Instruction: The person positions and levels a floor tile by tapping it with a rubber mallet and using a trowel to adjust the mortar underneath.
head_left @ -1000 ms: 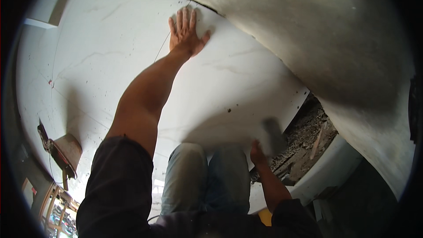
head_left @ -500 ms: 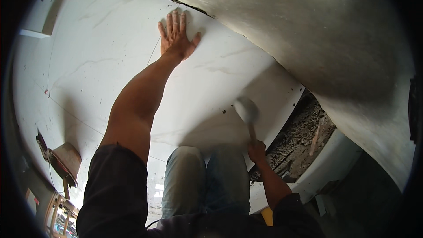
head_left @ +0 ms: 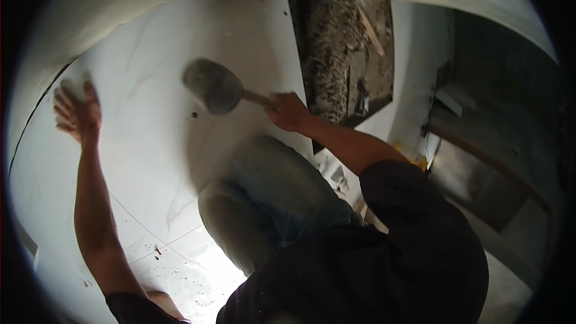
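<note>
The person has turned rightward, so the tile's edge by the mortar, beside the right hand, shows more plainly. That fist grips the mallet, head leftward over the tile; the left hand stays spread on it, seemingly bracing.

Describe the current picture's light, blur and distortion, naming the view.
Head view: glare washes out the tiles low down, left of the jeans; head view: a soft shadow lies beside the jeans; head view: mallet and left hand look blurred, perhaps by motion; head view: fisheye distortion bows the edge of the wall, corners go black.
</note>
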Demonstrator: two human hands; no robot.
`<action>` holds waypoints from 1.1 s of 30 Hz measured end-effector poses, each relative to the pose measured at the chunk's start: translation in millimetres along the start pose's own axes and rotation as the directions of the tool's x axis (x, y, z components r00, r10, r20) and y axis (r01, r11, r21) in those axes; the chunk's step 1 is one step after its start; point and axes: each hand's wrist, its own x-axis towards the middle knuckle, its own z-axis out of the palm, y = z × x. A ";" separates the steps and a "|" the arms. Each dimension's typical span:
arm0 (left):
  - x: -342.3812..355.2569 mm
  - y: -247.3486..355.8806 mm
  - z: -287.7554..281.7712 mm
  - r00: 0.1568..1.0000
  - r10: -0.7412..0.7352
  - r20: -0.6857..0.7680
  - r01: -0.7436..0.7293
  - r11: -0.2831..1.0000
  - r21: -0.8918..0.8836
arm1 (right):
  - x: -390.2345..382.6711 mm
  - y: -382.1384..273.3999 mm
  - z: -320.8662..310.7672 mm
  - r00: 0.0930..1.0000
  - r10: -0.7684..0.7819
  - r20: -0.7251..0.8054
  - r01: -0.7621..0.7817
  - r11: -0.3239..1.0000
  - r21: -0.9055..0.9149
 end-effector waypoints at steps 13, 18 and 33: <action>9.6 -17.1 3.8 0.995 0.097 -0.025 -0.094 0.992 0.089 | 7.8 12.3 -9.4 0.986 0.153 -0.074 -0.147 0.986 0.079; 11.3 -21.7 12.5 0.994 0.092 0.063 -0.099 0.989 0.113 | 2.7 20.8 2.5 0.964 0.255 0.078 -0.265 0.948 0.176; 7.9 -20.7 3.5 0.994 0.085 0.067 -0.095 0.983 0.156 | -187.7 114.1 103.4 0.775 0.610 -0.167 -0.589 0.792 0.157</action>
